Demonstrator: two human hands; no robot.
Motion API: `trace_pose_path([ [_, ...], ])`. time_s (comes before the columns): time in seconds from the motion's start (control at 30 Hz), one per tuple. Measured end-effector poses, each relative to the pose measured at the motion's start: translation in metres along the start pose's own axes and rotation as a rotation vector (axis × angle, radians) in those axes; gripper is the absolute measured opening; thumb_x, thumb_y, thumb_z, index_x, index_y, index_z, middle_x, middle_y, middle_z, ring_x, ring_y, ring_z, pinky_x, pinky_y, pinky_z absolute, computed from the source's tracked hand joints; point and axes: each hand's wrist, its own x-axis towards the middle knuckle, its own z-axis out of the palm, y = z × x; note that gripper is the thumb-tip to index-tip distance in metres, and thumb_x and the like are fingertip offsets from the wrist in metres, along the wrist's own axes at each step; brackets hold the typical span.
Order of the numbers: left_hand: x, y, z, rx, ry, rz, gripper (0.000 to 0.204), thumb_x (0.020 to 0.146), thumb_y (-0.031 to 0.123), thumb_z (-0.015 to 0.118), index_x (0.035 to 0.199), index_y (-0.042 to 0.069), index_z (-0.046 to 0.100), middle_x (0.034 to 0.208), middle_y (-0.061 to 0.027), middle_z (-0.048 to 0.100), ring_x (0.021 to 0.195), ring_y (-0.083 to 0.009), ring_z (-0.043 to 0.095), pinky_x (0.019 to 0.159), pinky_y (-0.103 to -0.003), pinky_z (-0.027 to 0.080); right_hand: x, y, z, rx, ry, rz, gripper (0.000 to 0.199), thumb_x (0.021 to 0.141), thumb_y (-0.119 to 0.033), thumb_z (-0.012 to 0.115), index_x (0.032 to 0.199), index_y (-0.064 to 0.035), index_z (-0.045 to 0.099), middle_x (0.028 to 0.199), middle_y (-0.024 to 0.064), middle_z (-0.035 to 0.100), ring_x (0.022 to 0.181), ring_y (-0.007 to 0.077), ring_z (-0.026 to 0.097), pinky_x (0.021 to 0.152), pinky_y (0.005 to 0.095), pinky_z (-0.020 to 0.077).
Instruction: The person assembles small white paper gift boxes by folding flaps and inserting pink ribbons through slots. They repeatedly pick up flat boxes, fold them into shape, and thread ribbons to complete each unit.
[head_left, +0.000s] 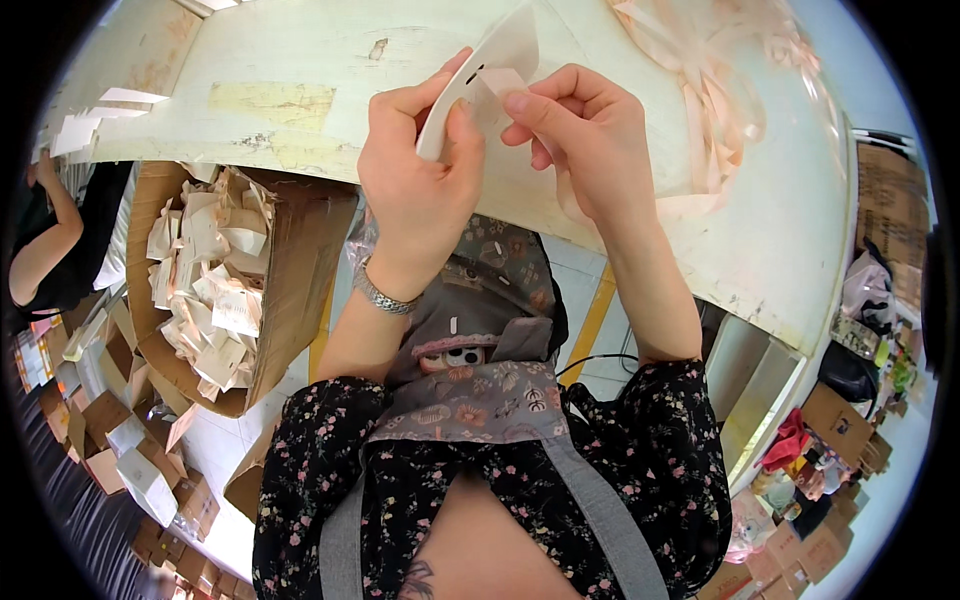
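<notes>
Over the table's near edge, my left hand [425, 150] is closed around a curved white card [508, 42] with small dark slots, the thumb pressed on its face. My right hand [590, 125] pinches the end of a pale peach ribbon [497, 82] between thumb and fingers, right against the card by the slots. The ribbon strip shows again below my right palm and runs right toward a loose heap of peach ribbon [715, 130] on the table. Whether the ribbon end passes through a slot, I cannot tell.
The pale worn table [300, 60] spans the far side. Left of me, a cardboard box [305, 270] is filled with many cream tagged pieces [215, 270]. Another person's arm [55, 240] shows at far left. Boxes [145, 480] and a black bag [848, 372] lie around.
</notes>
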Motion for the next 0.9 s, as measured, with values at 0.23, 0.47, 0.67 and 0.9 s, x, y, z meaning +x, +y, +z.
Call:
trace_pose_path([
  [0.23,-0.003,-0.002,0.004,0.001,0.026,0.051,0.019,0.084,0.002,0.061,0.1,-0.001,0.052,0.106,-0.0156,0.068,0.075,-0.0155,0.066,0.065,-0.025,0.052,0.002,-0.001,0.001,0.12,-0.1,0.047,0.018,0.082,-0.013,0.07,0.084,0.0034,0.062,0.074,0.0089,0.066,0.061,0.0096,0.059,0.051,0.0215,0.0451],
  [0.47,-0.001,-0.006,0.004,-0.057,0.006,0.077,0.017,0.084,0.002,0.06,0.1,0.001,0.056,0.105,-0.0146,0.066,0.083,-0.0187,0.066,0.071,-0.026,0.051,0.009,0.002,0.002,0.2,-0.192,0.053,0.021,0.085,-0.018,0.07,0.087,0.0026,0.066,0.077,0.0082,0.066,0.065,0.0104,0.059,0.055,0.0231,0.0449],
  [0.67,0.033,0.01,-0.033,-0.499,-0.254,-0.448,0.022,0.086,0.006,0.062,0.106,0.0,0.058,0.096,-0.0081,0.064,0.086,-0.0148,0.063,0.076,-0.024,0.05,0.011,0.001,0.002,0.158,-0.19,0.048,0.018,0.085,-0.015,0.069,0.087,0.0032,0.066,0.076,0.0088,0.066,0.065,0.0107,0.058,0.056,0.0225,0.0448],
  [0.9,0.063,-0.003,-0.045,-0.458,-0.605,-0.619,0.031,0.091,0.015,0.062,0.116,-0.002,0.058,0.098,-0.006,0.066,0.088,-0.0113,0.063,0.081,-0.025,0.052,0.01,-0.005,0.009,0.02,-0.093,0.046,0.018,0.085,-0.016,0.07,0.091,-0.002,0.061,0.071,0.0067,0.065,0.055,0.008,0.055,0.05,0.0207,0.0421],
])
